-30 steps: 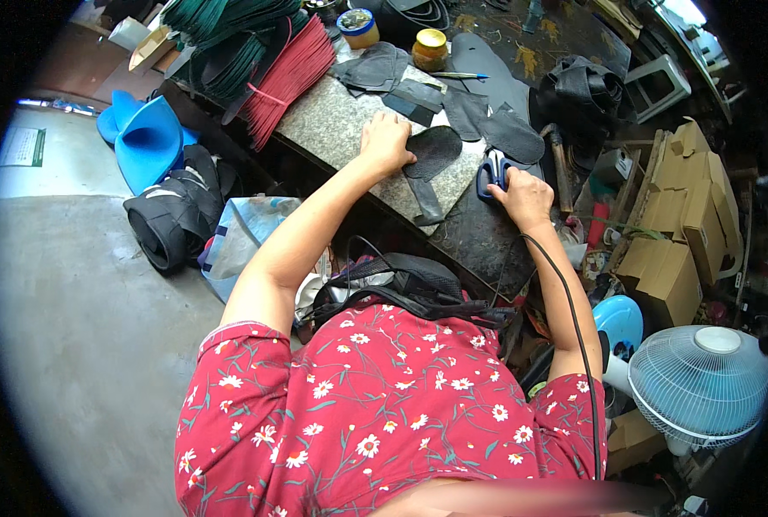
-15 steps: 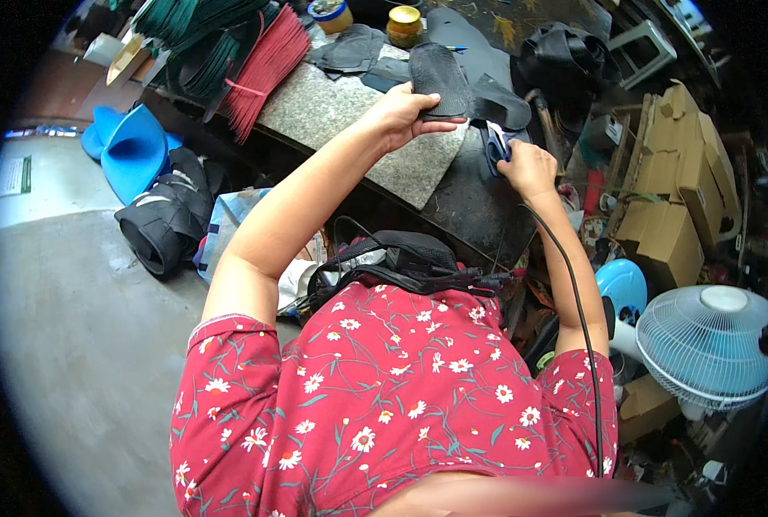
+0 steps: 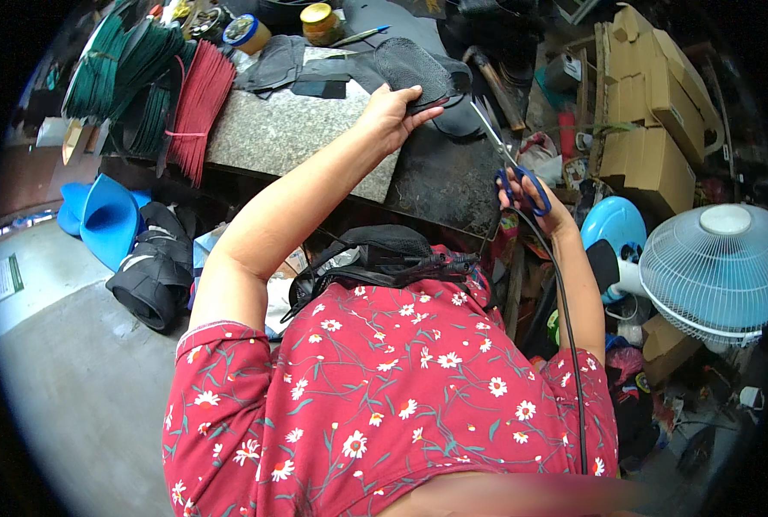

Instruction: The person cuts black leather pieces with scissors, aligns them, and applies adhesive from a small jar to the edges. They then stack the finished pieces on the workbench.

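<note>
Over the far edge of a grey stone slab [image 3: 298,138], my left hand [image 3: 392,116] grips a black, textured, rounded piece [image 3: 408,71], thumb on top and fingers beneath. It looks like a shoe insole or a leather cutout. My right hand [image 3: 534,202] has its fingers in the blue handles of a pair of scissors [image 3: 506,155]. The blades are parted and point up toward the right side of the black piece, near a small dark flap. Whether they touch it, I cannot tell. Dark scraps [image 3: 276,67] lie on the slab beyond my left hand.
Red strips [image 3: 201,112] and green strips [image 3: 108,77] stand bundled at the left. Two jars, a yellow-lidded one [image 3: 322,24] and a blue-rimmed one [image 3: 246,34], sit behind a pen [image 3: 362,36]. A hammer [image 3: 497,93], cardboard boxes [image 3: 651,164] and a fan [image 3: 707,271] are at right.
My right hand has turned palm up and drawn nearer to me, so the scissors' parted blades now show. My left hand still holds the black piece, now tilted. The whole view has shifted.
</note>
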